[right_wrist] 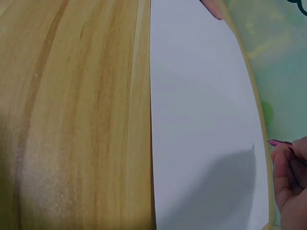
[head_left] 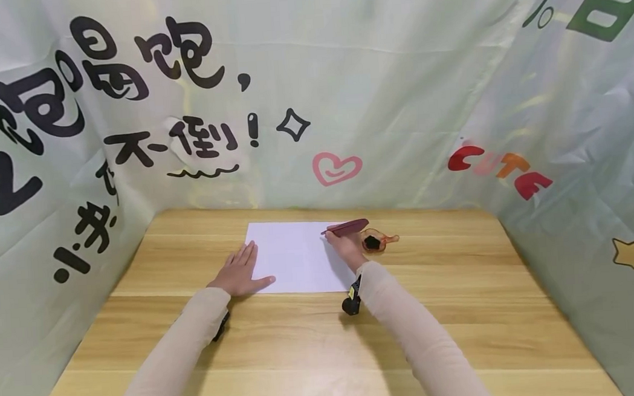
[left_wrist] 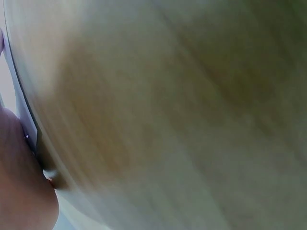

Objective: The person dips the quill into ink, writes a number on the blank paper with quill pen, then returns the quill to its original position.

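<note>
A blank white sheet of paper (head_left: 299,259) lies on the wooden table. My left hand (head_left: 240,272) rests flat with fingers spread over the sheet's left edge, the thumb along its near side. In my right hand (head_left: 347,247) I pinch a dark red feather quill pen (head_left: 352,226), its tip pointing left over the upper right of the paper. From the right wrist, the pen's thin tip (right_wrist: 273,142) pokes out past curled fingertips (right_wrist: 283,155), and the hand's shadow falls on the sheet. The left wrist view is blurred, with part of the hand (left_wrist: 24,177) at its edge.
Just right of my right hand stands a small orange-brown container (head_left: 374,241) with a black middle and a spout or handle pointing right. Printed cloth walls (head_left: 398,96) rise behind the table (head_left: 283,351) and along both sides.
</note>
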A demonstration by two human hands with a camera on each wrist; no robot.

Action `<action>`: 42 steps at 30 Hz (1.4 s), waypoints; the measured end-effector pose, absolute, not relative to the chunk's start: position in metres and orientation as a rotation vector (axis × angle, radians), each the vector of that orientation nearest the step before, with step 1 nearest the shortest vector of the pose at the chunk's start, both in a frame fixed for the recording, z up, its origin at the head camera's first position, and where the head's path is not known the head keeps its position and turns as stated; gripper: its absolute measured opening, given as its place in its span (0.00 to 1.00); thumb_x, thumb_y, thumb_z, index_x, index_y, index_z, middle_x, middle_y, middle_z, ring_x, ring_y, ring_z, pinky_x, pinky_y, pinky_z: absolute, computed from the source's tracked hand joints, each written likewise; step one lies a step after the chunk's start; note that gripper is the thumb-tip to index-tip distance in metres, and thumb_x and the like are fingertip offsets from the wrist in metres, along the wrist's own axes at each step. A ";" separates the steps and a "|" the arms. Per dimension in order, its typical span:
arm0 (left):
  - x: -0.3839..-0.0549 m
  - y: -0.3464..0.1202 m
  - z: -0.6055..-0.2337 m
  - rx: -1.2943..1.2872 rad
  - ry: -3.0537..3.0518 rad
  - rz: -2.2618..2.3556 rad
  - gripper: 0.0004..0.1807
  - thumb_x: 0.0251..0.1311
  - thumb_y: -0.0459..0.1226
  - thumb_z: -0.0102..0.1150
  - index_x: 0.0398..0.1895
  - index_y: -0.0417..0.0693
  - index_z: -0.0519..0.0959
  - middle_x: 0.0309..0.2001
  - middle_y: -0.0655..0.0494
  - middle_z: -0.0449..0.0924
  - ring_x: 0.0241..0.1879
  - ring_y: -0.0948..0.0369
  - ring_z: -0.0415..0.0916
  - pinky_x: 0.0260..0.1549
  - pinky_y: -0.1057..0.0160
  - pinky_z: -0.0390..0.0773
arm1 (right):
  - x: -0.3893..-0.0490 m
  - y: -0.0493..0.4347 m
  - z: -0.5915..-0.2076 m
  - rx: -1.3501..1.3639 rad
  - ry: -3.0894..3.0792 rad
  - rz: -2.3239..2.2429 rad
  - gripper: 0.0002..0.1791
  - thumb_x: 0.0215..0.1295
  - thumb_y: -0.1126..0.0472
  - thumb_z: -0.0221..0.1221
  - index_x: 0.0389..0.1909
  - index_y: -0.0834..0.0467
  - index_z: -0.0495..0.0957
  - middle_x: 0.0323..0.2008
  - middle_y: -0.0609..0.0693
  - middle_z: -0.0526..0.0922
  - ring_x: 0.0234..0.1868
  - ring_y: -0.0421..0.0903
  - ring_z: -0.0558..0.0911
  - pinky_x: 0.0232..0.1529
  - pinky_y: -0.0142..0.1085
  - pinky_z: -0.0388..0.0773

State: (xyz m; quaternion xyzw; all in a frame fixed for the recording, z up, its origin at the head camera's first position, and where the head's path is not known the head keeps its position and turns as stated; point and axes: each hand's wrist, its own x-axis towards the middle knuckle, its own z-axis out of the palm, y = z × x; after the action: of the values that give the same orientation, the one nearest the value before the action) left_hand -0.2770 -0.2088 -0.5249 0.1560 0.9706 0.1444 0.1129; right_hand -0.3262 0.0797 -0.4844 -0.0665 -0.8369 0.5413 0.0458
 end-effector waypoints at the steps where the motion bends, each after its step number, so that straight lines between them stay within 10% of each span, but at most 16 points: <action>1: -0.277 -0.209 -0.526 0.458 2.847 0.425 0.62 0.54 0.76 0.35 0.76 0.40 0.34 0.77 0.47 0.28 0.75 0.50 0.27 0.70 0.44 0.34 | -0.326 0.079 -0.485 -0.213 -2.557 1.645 0.10 0.57 0.60 0.63 0.37 0.62 0.85 0.29 0.53 0.86 0.29 0.43 0.78 0.31 0.31 0.71; 42: -0.275 -0.210 -0.521 0.467 2.845 0.468 0.61 0.55 0.74 0.38 0.75 0.38 0.36 0.77 0.46 0.29 0.75 0.48 0.28 0.70 0.43 0.33 | -0.332 0.075 -0.491 -0.415 -2.510 1.715 0.15 0.61 0.62 0.61 0.47 0.65 0.81 0.42 0.60 0.84 0.42 0.51 0.81 0.47 0.42 0.78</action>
State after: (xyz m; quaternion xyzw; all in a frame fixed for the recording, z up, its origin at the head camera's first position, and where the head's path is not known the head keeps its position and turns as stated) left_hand -0.2751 -0.2100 -0.5214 0.1589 0.9681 0.1592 0.1102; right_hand -0.3323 0.0753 -0.4910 -0.1351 -0.8176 0.5584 0.0367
